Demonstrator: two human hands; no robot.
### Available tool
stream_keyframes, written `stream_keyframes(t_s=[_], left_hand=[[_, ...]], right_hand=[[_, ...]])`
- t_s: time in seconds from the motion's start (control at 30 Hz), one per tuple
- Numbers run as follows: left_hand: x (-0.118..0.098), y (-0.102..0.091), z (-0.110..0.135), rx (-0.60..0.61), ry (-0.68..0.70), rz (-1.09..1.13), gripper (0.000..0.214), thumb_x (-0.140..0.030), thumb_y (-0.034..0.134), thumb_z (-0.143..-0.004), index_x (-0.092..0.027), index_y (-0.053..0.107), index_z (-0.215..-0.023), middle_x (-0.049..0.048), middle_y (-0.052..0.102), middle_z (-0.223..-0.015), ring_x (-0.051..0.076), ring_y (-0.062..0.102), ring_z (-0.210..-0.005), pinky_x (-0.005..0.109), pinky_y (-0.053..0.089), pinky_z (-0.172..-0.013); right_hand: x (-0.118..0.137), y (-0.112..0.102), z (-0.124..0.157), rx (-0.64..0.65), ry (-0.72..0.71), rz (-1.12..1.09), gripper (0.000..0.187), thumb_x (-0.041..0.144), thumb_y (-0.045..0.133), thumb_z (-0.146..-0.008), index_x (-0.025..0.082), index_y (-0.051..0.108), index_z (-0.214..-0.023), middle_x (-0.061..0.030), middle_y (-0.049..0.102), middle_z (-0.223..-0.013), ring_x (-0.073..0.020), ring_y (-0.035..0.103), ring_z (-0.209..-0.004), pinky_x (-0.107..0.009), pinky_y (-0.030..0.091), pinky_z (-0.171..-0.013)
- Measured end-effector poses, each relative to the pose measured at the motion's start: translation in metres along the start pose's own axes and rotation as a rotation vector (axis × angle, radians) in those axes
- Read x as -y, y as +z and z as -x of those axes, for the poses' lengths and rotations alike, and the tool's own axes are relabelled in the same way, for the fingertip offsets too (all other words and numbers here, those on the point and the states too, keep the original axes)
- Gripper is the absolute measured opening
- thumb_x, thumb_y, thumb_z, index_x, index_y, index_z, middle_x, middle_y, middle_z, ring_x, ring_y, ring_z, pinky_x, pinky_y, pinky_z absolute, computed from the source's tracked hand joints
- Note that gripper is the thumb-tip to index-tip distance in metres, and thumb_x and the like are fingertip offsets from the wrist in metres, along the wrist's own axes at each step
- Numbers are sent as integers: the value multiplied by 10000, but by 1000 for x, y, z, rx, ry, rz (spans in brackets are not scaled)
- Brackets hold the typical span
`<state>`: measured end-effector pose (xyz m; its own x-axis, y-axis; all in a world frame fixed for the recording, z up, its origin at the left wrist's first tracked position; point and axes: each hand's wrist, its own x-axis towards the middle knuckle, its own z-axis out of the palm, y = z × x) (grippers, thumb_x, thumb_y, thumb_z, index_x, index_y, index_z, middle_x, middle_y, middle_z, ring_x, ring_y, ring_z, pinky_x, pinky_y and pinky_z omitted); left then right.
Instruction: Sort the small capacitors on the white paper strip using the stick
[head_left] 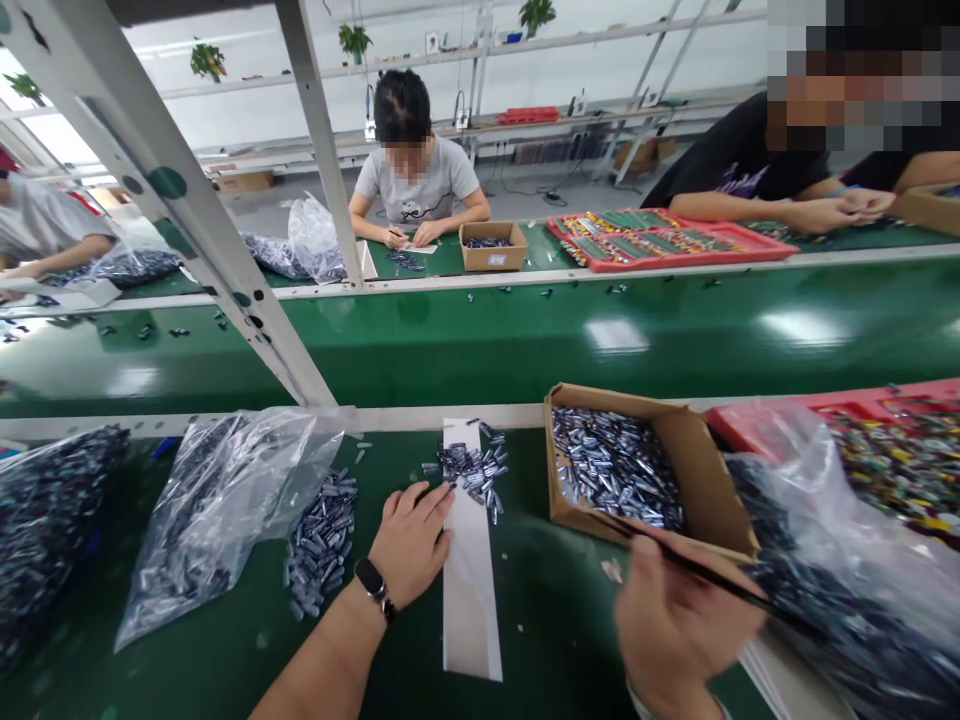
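My left hand (412, 545), with a dark band on its wrist, lies palm down with its fingers stretched out. Its fingertips rest at the left edge of a white paper strip (470, 590), close to a loose cluster of small dark, shiny cylindrical parts (474, 462) on the strip's far end. In my right hand (679, 615) is a pair of slim black tweezers (712, 575), slightly blurred, pointing left over the near wall of a cardboard box (712, 480). Many of the same dark parts (615, 460) fill the box.
Left of my hand lies a pile of dark parts (322, 540) beside an open clear plastic bag (225, 500). A fuller bag (52, 520) is farther left. Another bag (862, 600) and a red tray (900, 400) sit right. Co-workers sit beyond the green belt (480, 340).
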<state>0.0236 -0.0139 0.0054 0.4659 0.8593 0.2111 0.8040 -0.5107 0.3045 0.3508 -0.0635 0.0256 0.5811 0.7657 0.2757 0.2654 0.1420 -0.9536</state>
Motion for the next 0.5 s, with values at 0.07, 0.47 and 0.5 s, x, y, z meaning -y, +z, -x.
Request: stream_keyframes(t_s=[0.07, 0.47, 0.5], left_hand=[[3, 2, 1, 12, 21, -17, 506, -222, 772, -1220, -318, 861, -1709, 88, 925, -1667, 370, 789, -1555, 574, 644, -1324], [10, 5, 9, -85, 83, 278, 324, -53, 801, -1113, -266, 969, -1291, 80, 939, -1161, 286, 892, -1099, 441, 772, -1058], [9, 5, 10, -103, 58, 277, 306, -70, 827, -1102, -264, 966, -1293, 85, 927, -1170, 295, 890, -1101, 448, 779, -1047]], right_hand=[[7, -9, -6, -188, 5, 27, 357, 767, 934, -1124, 488, 716, -1168, -162, 992, -1184, -535, 987, -1122, -886, 798, -1102], [7, 75, 45, 585, 333, -146, 598, 931, 952, -967, 356, 795, -1010, -126, 939, -953, -414, 952, -879, -583, 862, -848], [7, 75, 45, 598, 332, -129, 586, 925, 951, -967, 361, 796, -1002, -123, 935, -948, -417, 948, -875, -584, 858, -845]])
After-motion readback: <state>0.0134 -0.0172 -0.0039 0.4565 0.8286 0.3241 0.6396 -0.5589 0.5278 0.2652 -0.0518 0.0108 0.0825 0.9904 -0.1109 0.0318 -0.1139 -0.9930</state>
